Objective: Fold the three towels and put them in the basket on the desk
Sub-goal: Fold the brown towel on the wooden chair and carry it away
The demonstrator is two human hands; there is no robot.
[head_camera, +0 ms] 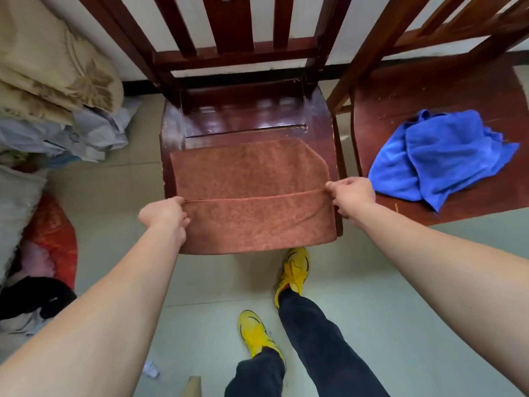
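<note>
A brown towel (252, 173) lies spread on the seat of a dark wooden chair (246, 118) in the middle of the head view. Its near part is folded over, and the folded edge runs straight across between my hands. My left hand (164, 214) pinches the left end of that edge. My right hand (352, 196) pinches the right end. A crumpled blue towel (440, 159) sits on the seat of a second wooden chair (429, 90) to the right. No third towel and no basket are in view.
Folded beige bedding (51, 67) and pale plastic bags (86, 133) are piled at the left, with a red bundle (54, 239) and dark clothes on the floor below. My feet in yellow shoes (294, 270) stand on the tiled floor before the chair.
</note>
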